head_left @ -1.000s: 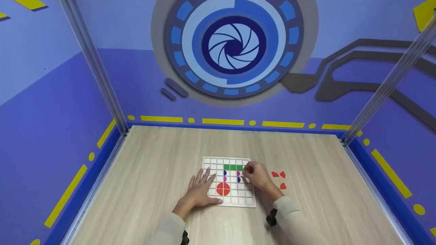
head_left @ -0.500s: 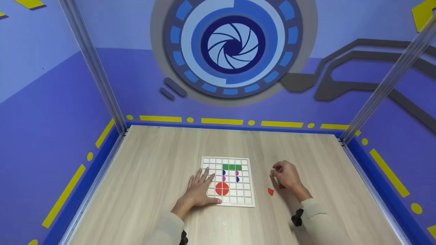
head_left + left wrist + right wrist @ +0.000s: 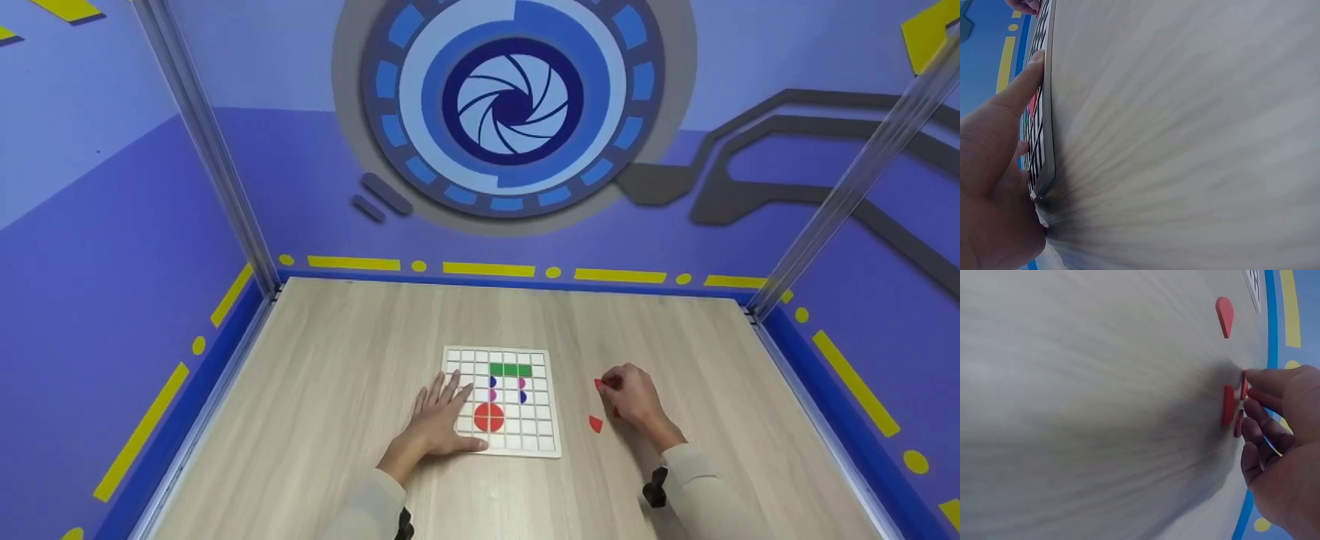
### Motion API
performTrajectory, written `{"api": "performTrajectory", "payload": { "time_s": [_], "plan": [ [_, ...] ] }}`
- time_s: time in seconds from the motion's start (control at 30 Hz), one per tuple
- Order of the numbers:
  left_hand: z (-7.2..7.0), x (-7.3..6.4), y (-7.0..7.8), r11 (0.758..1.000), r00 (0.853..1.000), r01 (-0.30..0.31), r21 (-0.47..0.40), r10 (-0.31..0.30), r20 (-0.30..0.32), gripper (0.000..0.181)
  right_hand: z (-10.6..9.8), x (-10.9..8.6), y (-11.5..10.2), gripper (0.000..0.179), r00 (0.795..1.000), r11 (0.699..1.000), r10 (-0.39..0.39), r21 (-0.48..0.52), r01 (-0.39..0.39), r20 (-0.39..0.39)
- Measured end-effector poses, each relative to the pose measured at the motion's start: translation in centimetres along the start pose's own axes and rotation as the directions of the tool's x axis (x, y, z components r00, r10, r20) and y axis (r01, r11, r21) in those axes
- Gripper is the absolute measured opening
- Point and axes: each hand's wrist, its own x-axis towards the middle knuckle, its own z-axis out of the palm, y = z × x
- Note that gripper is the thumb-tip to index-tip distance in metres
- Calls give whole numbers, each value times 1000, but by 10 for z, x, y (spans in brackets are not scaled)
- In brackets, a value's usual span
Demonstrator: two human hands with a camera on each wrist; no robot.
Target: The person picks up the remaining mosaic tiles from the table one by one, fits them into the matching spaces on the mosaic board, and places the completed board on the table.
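Observation:
A white board of square tiles (image 3: 536, 431) lies on the table, with a red circle (image 3: 489, 417), a green strip (image 3: 511, 370) and small blue and pink half-rounds on it. My left hand (image 3: 439, 421) rests over its left side with fingers spread, the thumb at the lower edge. To the right of the board, my right hand (image 3: 634, 394) pinches a red quarter-circle piece (image 3: 1244, 386) between thumb and index finger, low at the tabletop. Beneath and beside those fingers lie two more red pieces, one of them (image 3: 1228, 405) nearer the wrist camera.
Another loose red piece (image 3: 595, 424) lies between the board and my right hand. The wooden table (image 3: 360, 330) is bounded by blue-purple panels (image 3: 300, 180) and metal posts (image 3: 202, 142) at the back corners.
My right hand has left the board's right edge and moved right to the red pieces. A red piece now lies nearer the board. The left hand stays in place.

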Motion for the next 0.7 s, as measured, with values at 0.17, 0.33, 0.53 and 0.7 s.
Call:
{"api": "performTrajectory", "payload": {
  "time_s": [0.17, 0.33, 0.53, 0.7],
  "plan": [
    [1, 2, -1, 1000, 1000, -4, -22, 5, 9, 112, 2, 1, -1, 7, 998, 997, 59, 40, -60, 28],
    [1, 2, -2, 1000, 1000, -6, -16, 7, 9, 112, 3, 1, -2, 8, 999, 999, 42, 10, -42, 19],
    [1, 1, -3, 1000, 1000, 3, -7, -3, 6, 112, 5, 2, -7, 11, 999, 999, -33, -34, 34, 7],
    [1, 0, -3, 1000, 1000, 2, 5, -2, 9, 113, 7, 2, -10, 10, 1000, 1000, -4, 1, 4, 24]
  ]
}}
